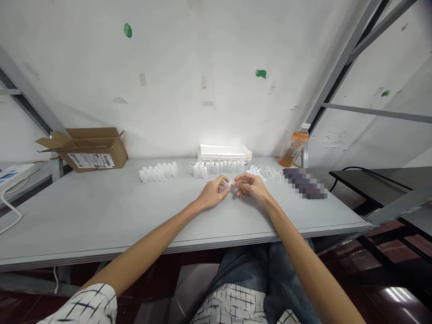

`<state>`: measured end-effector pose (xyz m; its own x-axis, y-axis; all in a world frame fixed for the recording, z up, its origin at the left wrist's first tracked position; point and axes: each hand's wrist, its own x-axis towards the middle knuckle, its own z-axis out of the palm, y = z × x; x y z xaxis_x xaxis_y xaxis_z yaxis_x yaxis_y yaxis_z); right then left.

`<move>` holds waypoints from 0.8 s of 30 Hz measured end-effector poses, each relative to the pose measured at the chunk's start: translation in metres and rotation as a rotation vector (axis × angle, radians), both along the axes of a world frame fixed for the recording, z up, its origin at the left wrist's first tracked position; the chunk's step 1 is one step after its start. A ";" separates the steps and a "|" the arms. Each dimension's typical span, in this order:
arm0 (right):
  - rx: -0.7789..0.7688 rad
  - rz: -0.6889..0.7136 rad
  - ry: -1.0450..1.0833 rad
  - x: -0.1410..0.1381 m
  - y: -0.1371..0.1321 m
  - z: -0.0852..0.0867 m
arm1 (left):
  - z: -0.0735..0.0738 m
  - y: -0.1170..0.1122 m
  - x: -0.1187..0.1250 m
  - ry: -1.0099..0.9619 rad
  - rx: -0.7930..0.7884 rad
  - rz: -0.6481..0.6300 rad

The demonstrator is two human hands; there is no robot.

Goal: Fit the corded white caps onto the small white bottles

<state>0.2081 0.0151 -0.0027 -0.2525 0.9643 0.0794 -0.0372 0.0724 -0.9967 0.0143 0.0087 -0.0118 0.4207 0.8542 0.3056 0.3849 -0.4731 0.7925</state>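
Note:
My left hand (212, 193) is closed around a small translucent white bottle (224, 186), tilted just above the table and partly hidden by the fingers. At the bottle's neck end, my right hand (253, 186) pinches a small white part, mostly covered by the fingertips. A thin white cord (240, 195) hangs under the right fingers. Beyond my hands stand several white capped bottles (221, 167) in rows, some with cord loops. Farther left is a group of similar bottles (158, 173) with no cords visible. Small white caps (255, 171) and a heap of white cords (272, 174) lie behind my right hand.
An opened cardboard box (96, 146) sits at the back left of the grey table (101, 216). White stacked sheets or trays (222, 152) rest against the wall. At the back right are an orange drink bottle (294, 146) and a dark pixelated object (305, 183).

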 end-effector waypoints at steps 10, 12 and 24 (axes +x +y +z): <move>0.067 -0.041 -0.066 -0.002 -0.001 0.000 | 0.000 -0.002 0.003 0.143 0.086 0.070; 0.074 -0.056 -0.080 -0.003 -0.001 0.001 | 0.000 -0.003 0.003 0.174 0.100 0.084; 0.052 -0.027 -0.111 -0.003 0.001 -0.001 | 0.000 -0.003 0.002 0.193 0.097 0.076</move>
<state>0.2050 0.0156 -0.0042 -0.2364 0.9662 0.1027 0.0755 0.1236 -0.9895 0.0160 0.0053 -0.0115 0.4145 0.8564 0.3079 0.5623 -0.5070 0.6533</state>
